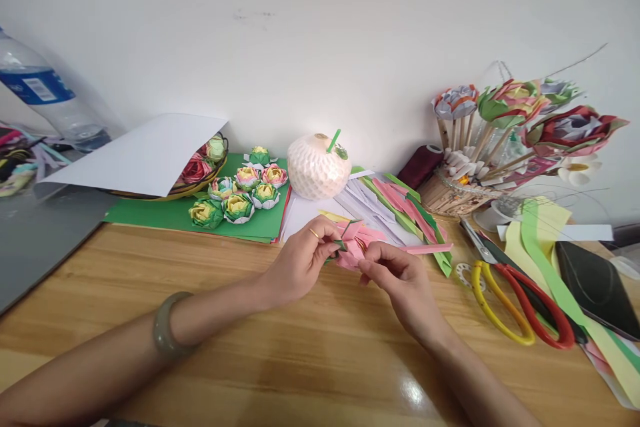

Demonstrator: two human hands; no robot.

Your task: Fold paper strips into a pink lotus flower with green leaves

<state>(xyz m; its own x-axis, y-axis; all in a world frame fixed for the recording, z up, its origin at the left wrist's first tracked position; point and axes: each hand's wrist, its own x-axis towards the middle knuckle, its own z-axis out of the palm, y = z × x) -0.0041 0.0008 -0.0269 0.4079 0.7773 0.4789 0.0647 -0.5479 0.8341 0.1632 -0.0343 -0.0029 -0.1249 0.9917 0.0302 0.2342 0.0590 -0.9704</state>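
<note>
A partly folded pink and green paper flower [351, 255] is held between both hands above the wooden table. My left hand [303, 257] pinches its left side, near the green folds, with thumb and fingers closed. On the right side, my right hand [400, 273] grips a pink petal between thumb and forefinger. Behind the hands lie folded strips of pink, green and white paper [395, 203]. Several finished small paper lotus flowers [239, 207] stand on green paper sheets [150, 212] to the left. Fingers hide part of the flower being held.
A white textured round ornament [319, 167] stands at the wall. Scissors [515, 293] with red and yellow handles, a dark phone-like object [600, 283] and paper strips lie right. A basket [455, 190] holds stemmed paper flowers. Far left is a water bottle [47, 93].
</note>
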